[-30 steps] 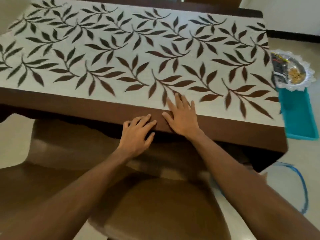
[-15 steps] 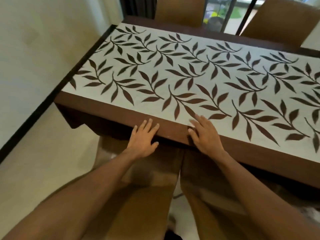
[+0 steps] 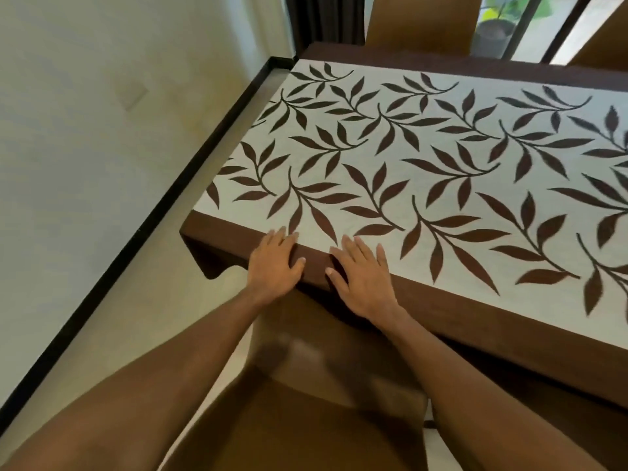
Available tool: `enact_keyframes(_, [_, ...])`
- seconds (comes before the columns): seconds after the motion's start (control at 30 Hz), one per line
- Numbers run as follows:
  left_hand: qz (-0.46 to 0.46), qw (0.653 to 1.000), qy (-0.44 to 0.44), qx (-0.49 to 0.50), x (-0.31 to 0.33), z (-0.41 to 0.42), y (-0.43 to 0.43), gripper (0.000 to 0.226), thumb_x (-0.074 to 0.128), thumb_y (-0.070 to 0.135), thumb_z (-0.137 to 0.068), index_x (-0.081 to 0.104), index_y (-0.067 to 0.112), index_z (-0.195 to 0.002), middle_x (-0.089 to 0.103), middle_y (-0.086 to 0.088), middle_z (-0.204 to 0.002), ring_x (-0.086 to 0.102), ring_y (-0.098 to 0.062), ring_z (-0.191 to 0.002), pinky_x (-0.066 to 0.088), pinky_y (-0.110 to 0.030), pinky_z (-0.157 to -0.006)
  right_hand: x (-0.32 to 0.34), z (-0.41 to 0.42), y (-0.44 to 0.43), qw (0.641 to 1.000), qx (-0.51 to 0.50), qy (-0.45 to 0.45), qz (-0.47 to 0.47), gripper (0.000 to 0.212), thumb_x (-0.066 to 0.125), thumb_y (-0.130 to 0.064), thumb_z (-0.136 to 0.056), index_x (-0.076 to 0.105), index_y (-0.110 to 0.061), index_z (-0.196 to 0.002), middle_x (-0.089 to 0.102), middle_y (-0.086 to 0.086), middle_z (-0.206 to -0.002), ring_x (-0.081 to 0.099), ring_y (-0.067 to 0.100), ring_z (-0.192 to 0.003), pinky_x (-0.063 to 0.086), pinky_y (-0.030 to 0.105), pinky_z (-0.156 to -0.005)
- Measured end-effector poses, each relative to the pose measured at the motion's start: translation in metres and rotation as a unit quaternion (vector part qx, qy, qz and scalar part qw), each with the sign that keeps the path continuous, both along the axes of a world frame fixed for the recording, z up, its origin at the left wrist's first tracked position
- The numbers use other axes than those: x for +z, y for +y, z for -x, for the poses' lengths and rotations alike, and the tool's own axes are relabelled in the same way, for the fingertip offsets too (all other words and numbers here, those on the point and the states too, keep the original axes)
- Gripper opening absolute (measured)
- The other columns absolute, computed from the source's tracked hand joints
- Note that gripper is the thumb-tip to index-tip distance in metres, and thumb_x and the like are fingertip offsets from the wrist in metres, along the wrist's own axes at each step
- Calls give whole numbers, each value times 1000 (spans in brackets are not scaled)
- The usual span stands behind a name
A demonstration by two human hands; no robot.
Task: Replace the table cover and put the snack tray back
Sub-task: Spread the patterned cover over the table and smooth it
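Note:
A white table cover [image 3: 424, 178] with a brown leaf print and a brown border lies spread over the table. My left hand [image 3: 273, 265] lies flat on the brown border at the near edge, close to the table's left corner, fingers straight. My right hand [image 3: 365, 278] presses flat beside it, fingertips reaching the white part. The two hands are a short gap apart. The snack tray is out of view.
A brown chair [image 3: 306, 413] stands under my arms at the near side. Two more chair backs [image 3: 418, 22] rise beyond the far edge. A cream wall [image 3: 102, 96] with a black skirting runs along the left. A window with a potted plant [image 3: 496, 25] is behind.
Both hands have slid left along the near border toward the table's left corner. The view has turned left, so the snack tray and teal box have left the frame.

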State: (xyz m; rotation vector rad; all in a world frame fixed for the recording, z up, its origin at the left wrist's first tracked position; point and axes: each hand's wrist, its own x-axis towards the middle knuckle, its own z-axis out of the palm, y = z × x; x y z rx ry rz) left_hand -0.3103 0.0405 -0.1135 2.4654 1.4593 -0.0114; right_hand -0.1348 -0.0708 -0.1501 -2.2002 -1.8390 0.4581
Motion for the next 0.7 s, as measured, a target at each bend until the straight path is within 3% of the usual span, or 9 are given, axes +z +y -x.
enact_keyframes(0.23, [-19,996,66,-64,-19,51,122,71,30,62,-100,13,28,-160,7,-6,-168,1,-29,-155,7,-53,-123,0,37,103,995,-87,-33,16,61,22,-57,-105,25,-30,-160,14,6,-170,5,32,-157,3,65,-122])
enact_keyframes(0.33, [-35,988,58,-136,-35,79,178,71,19,66,-99,10,28,-160,5,-8,-168,1,-29,-155,7,-54,-123,-8,80,148,991,-118,-52,26,65,20,-63,-103,19,-34,-161,8,5,-171,0,33,-157,-3,65,-120])
enact_keyframes(0.5, [-65,980,1,-187,-58,126,214,70,16,62,-101,10,24,-160,5,-9,-168,2,-28,-155,8,-55,-123,-14,159,188,988,-124,-89,24,69,11,-67,-102,15,-32,-162,7,6,-171,1,35,-157,2,63,-123])
enact_keyframes(0.6, [-23,983,-39,-176,-62,156,224,72,20,59,-102,8,18,-160,3,-9,-168,-2,-28,-155,10,-54,-124,-15,198,200,983,-157,-83,43,71,11,-68,-103,10,-31,-163,1,4,-172,-4,31,-158,2,62,-124])
enact_keyframes(0.7, [80,987,-106,-90,-57,174,225,75,31,55,-102,3,15,-160,3,-11,-168,5,-29,-154,16,-50,-124,-11,233,205,984,-150,-74,63,67,13,-64,-105,6,-32,-163,-4,1,-172,-9,28,-158,-1,60,-124])
